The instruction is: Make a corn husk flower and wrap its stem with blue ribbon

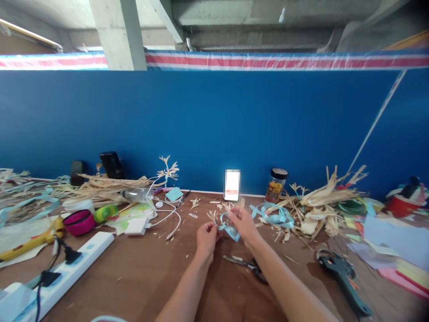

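Observation:
My left hand (207,237) is closed in a pinch around the base of a small dried-husk flower (212,216), whose pale petals stick up above the fingers. A light blue ribbon (232,233) runs from beside that pinch in a loop towards my right hand (244,223). The fingers of my right hand are pinched on the ribbon's upper part; their tips are partly hidden. Below the hands lies a pair of dark-handled scissors (246,264), partly covered by my right forearm. More blue ribbon (275,215) lies coiled to the right.
A bright phone screen (232,185) stands by the blue partition (214,120). Rightward are a dark-lidded jar (276,185), corn husks (321,208), a glue gun (343,277) and papers (395,237). Leftward are a power strip (80,268), a white charger (137,226) and a husk-flower stem (167,172).

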`<move>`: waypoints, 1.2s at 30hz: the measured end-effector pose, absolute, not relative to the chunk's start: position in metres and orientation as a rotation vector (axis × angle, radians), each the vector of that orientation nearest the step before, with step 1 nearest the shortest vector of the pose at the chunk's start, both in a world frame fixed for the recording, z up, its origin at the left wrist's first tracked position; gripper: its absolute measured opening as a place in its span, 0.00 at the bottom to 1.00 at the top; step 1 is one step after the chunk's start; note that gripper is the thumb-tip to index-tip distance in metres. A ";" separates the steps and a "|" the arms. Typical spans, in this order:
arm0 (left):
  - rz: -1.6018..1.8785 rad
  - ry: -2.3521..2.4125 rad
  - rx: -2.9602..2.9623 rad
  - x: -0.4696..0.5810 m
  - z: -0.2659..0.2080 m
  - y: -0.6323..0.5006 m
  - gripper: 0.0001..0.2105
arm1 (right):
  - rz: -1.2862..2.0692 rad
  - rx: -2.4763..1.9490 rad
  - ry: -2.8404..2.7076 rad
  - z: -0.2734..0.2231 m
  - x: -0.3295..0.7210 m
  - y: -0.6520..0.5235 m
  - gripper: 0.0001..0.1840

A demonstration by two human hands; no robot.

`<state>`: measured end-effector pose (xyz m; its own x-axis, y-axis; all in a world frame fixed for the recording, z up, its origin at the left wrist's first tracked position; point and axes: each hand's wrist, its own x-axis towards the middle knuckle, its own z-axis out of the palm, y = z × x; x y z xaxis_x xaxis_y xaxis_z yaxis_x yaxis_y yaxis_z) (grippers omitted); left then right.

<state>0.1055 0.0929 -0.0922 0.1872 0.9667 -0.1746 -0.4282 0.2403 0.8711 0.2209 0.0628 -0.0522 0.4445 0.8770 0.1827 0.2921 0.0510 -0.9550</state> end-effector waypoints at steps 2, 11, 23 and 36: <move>1.156 0.858 0.761 0.105 -0.093 0.094 0.07 | 0.400 -1.696 -1.314 -0.047 0.225 0.080 0.10; 1.228 0.867 0.655 0.110 -0.099 0.095 0.08 | 0.218 -2.019 -1.815 -0.044 0.204 0.147 0.09; 1.269 0.882 0.571 0.113 -0.106 0.099 0.10 | 0.104 -1.767 -2.291 -0.036 0.158 0.223 0.08; 1.266 0.874 0.522 0.114 -0.103 0.099 0.12 | 0.171 -1.578 -2.202 -0.010 0.154 0.217 0.09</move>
